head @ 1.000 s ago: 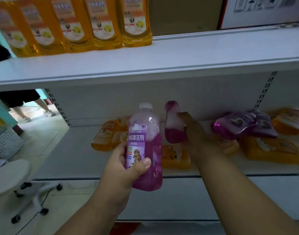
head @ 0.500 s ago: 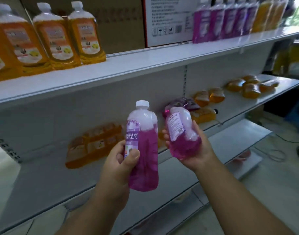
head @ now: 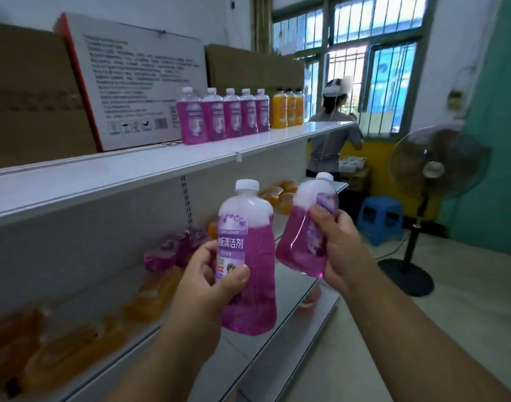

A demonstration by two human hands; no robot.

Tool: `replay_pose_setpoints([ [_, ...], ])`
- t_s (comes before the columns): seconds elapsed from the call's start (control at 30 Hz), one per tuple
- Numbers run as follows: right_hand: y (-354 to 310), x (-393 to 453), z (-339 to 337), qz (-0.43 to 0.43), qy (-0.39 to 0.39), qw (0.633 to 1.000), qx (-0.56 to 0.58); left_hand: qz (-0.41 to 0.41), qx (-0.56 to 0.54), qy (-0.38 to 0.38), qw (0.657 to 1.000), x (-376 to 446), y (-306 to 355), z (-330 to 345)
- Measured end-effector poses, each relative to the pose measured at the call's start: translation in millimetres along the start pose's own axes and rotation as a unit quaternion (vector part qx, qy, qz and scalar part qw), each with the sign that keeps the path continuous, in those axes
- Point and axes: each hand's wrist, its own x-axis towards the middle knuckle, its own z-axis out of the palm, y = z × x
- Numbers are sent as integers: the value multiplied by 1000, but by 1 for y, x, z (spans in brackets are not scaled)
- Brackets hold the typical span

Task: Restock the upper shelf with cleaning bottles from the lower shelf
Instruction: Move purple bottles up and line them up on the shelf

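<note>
A white metal upper shelf (head: pixel 161 166) carries a row of upright purple plastic bottles (head: pixel 222 118) with white caps near its front edge, beside a printed white carton (head: pixel 138 85). In front of the lower shelf (head: pixel 289 288), the left hand (head: pixel 208 288) grips a smooth purple-liquid bottle with a glossy label (head: pixel 248 256), upright. The right hand (head: pixel 338 250) clutches a second, tilted purple bottle (head: pixel 303 227), just beside the first.

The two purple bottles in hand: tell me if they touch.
Apart. Head view shows shelf background between the left bottle and the right bottle.
</note>
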Motion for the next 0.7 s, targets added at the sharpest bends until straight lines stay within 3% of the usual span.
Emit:
replay_pose_setpoints([
  [0.1, -40, 37, -28, -72, 25, 993, -90, 13, 4, 1, 1000, 45, -10, 45],
  [0.3, -87, 120, -75, -112, -3, 971, -210, 39, 11, -4, 999, 129, -28, 107],
  [0.57, -109, 241, -88, -169, -22, 957, -234, 113, 68, -56, 990, 261, -20, 150],
  [0.7, -129, 299, -89, -192, -35, 951, -240, 153, 109, -40, 981, 326, -9, 165],
])
